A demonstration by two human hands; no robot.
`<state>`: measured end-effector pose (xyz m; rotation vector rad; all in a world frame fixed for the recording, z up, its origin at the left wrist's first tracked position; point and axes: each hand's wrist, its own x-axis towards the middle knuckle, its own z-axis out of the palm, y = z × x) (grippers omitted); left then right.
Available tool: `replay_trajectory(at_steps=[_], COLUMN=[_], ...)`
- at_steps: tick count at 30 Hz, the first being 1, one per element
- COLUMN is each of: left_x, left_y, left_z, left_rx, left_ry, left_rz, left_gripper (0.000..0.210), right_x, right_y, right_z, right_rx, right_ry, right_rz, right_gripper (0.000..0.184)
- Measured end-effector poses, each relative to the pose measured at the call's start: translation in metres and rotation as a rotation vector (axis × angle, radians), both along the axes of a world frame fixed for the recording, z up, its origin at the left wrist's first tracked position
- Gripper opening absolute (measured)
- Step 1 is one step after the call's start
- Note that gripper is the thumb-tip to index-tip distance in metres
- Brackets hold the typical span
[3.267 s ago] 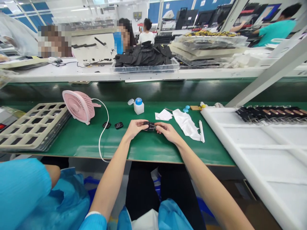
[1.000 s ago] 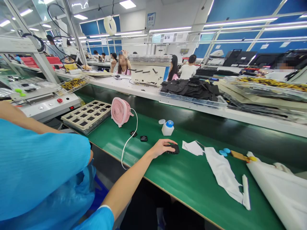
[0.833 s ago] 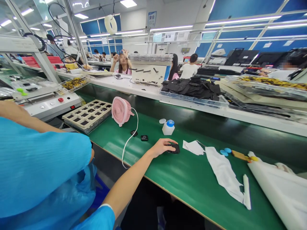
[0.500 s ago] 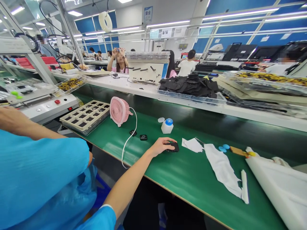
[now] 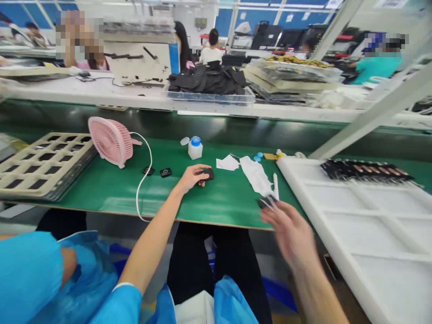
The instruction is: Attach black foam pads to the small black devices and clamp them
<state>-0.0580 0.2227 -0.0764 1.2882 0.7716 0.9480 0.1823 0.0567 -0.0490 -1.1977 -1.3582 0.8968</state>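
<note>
My left hand (image 5: pixel 191 178) rests over the green bench, its fingers closed around a small black square device (image 5: pixel 208 173). Above the bench's front edge is my right hand (image 5: pixel 292 229), smeared by motion. Between its thumb and fingers it holds a dark flat piece (image 5: pixel 263 202) with thin pale strips; its exact kind is blurred. Two similar black devices, one a rounded square (image 5: pixel 165 172) with a ring mark, lie left of my left hand. Beyond the hands are a white bottle (image 5: pixel 195 149) with a blue cap, white paper pieces (image 5: pixel 227 163) and a white cloth (image 5: pixel 256 175).
A pink fan (image 5: pixel 111 141) with a white cable stands left, beside stacked cream trays (image 5: pixel 50 166) with dark parts. At right is a white compartment tray (image 5: pixel 334 216) with black parts along its far side. A co-worker's blue sleeve (image 5: pixel 30 274) is at lower left.
The view has swung right, bringing the white compartment tray into sight. My right hand has come into view with a dark piece. My left hand still holds the black device.
</note>
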Motion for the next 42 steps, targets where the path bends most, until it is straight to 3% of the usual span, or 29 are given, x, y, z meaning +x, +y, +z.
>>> replay_trajectory(at_steps=[2, 4, 6, 9, 18, 26, 42], left_x=[-0.001, -0.002, -0.002, -0.002, -0.005, -0.001, 0.001], left_y=[0.0, -0.001, -0.001, 0.0, 0.0, -0.007, -0.008], left_z=[0.002, 0.004, 0.005, 0.005, 0.004, 0.014, 0.017], left_rx=[0.014, 0.023, 0.026, 0.015, 0.03, 0.066, 0.08], left_ry=[0.002, 0.005, 0.006, 0.006, 0.043, 0.199, 0.256], left_rz=[-0.007, -0.009, -0.015, -0.028, -0.12, -0.158, -0.181], left_gripper=[0.049, 0.046, 0.045, 0.044, 0.04, 0.041, 0.038], right_x=[-0.002, -0.011, -0.018, -0.018, -0.004, -0.004, -0.008], right_y=[0.014, 0.043, 0.073, 0.096, 0.089, 0.089, 0.088], right_z=[-0.006, -0.014, -0.023, -0.036, -0.043, -0.048, -0.043], right_rx=[-0.092, -0.215, -0.288, -0.283, -0.188, -0.121, -0.095], right_ry=[0.2, 0.381, 0.413, 0.352, 0.082, -0.108, -0.179], right_rz=[-0.048, 0.003, 0.088, 0.142, 0.149, 0.168, 0.157], right_gripper=[0.054, 0.049, 0.053, 0.054, 0.062, 0.053, 0.054])
